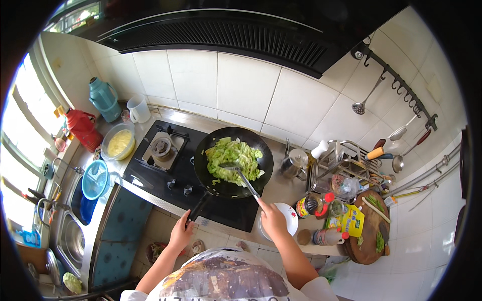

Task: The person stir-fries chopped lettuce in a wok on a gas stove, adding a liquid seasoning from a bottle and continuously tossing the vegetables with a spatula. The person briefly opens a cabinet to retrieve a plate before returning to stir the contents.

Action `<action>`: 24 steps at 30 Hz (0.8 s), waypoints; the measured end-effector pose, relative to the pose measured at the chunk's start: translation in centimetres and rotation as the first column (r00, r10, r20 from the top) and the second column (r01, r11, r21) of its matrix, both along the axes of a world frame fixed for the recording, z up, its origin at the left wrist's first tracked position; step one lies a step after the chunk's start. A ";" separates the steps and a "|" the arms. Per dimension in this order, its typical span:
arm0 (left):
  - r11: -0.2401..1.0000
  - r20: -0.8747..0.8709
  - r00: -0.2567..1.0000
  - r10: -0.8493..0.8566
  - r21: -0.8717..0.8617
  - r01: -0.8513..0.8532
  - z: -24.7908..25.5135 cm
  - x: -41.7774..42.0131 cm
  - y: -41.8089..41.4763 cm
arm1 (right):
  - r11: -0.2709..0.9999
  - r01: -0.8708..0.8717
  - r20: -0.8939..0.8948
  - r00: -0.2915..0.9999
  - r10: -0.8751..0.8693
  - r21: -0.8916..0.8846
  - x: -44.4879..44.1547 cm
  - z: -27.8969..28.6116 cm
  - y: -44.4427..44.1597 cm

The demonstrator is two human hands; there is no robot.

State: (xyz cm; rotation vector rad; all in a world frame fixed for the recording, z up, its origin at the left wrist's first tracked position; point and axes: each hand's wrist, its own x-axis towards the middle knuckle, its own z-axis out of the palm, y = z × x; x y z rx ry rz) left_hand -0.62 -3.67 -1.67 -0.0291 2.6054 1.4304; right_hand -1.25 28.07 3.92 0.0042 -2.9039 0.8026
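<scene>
A black wok (260, 145) sits over the right burner, with chopped green cabbage (229, 156) heaped in its middle. My left hand (181, 230) grips the wok's dark handle (199, 208) in front of the stove. In my right hand (273, 219) is a long-handled metal spatula (247, 183), its blade down on the cabbage. A white plate (290, 214) with a red floral pattern lies partly hidden under my right hand and forearm.
The uncovered left burner (162, 147) stands beside the wok. Sauce bottles (314, 205) and a round chopping board (371, 240) are at right. At left are a bowl of yellow food (119, 143), a blue colander (95, 180) and the sink (72, 240). A range hood (222, 32) hangs above.
</scene>
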 end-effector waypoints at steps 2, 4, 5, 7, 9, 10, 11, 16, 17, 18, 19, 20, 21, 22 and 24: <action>0.996 0.049 0.997 0.058 0.066 -0.062 0.4 0.4 0.2 | 0.997 -0.048 -0.076 0.996 0.044 -0.059 0.1 1.6 1.1; 0.981 0.109 0.988 0.107 0.149 -0.123 1.1 0.6 0.6 | 0.997 -0.044 -0.096 0.995 0.038 -0.060 -1.9 1.9 1.2; 0.981 0.104 0.988 0.115 0.146 -0.130 1.0 0.7 0.5 | 0.997 -0.044 -0.104 0.994 0.037 -0.062 -3.2 1.9 0.8; 0.981 0.090 0.990 0.109 0.149 -0.122 0.4 -0.1 0.7 | 1.000 -0.001 -0.195 0.981 -0.003 -0.019 -6.3 0.8 0.2; 0.982 0.112 0.986 0.127 0.125 -0.141 0.7 -0.2 1.0 | 0.999 0.018 -0.178 0.984 -0.011 0.036 -8.3 -0.9 -0.5; 0.984 0.106 0.986 0.130 0.111 -0.142 0.7 -0.2 1.0 | 0.997 -0.009 -0.143 0.989 0.020 0.076 -8.3 -1.3 -0.6; 0.986 0.099 0.987 0.128 0.096 -0.137 0.8 -0.3 1.1 | 0.995 -0.047 -0.108 0.993 0.057 0.092 -7.8 -1.7 -0.2; 0.964 0.191 0.977 0.090 0.229 -0.133 0.6 0.6 0.9 | 0.995 -0.079 -0.032 0.996 0.081 0.059 -2.7 1.3 2.3; 0.950 0.224 0.971 0.083 0.276 -0.145 0.7 0.8 0.7 | 0.999 -0.046 -0.047 0.998 0.047 0.020 -1.7 2.5 2.6; 0.939 0.251 0.966 0.056 0.316 -0.136 1.3 0.3 0.8 | 1.000 0.007 -0.073 0.997 -0.005 0.026 -1.1 2.9 3.0; 0.924 0.304 0.953 0.008 0.362 -0.124 1.2 -0.2 0.5 | 0.998 0.059 -0.099 0.994 -0.056 0.032 -0.7 3.0 3.1; 0.906 0.354 0.934 -0.040 0.408 -0.115 0.9 -0.6 -0.1 | 0.993 0.113 -0.104 0.989 -0.109 0.038 -0.7 2.8 2.7; 0.885 0.397 0.912 -0.099 0.454 -0.102 0.9 -1.2 -0.4 | 0.984 0.174 -0.112 0.979 -0.168 0.045 -0.8 2.2 2.4; 0.881 0.431 0.891 -0.143 0.466 -0.084 1.0 -1.7 -0.5 | 0.971 0.234 -0.121 0.967 -0.226 0.052 -0.8 1.7 2.0; 0.873 0.494 0.840 -0.224 0.484 -0.052 1.8 -2.8 -0.6 | 0.983 0.182 -0.048 0.982 -0.180 0.028 -0.5 0.4 0.9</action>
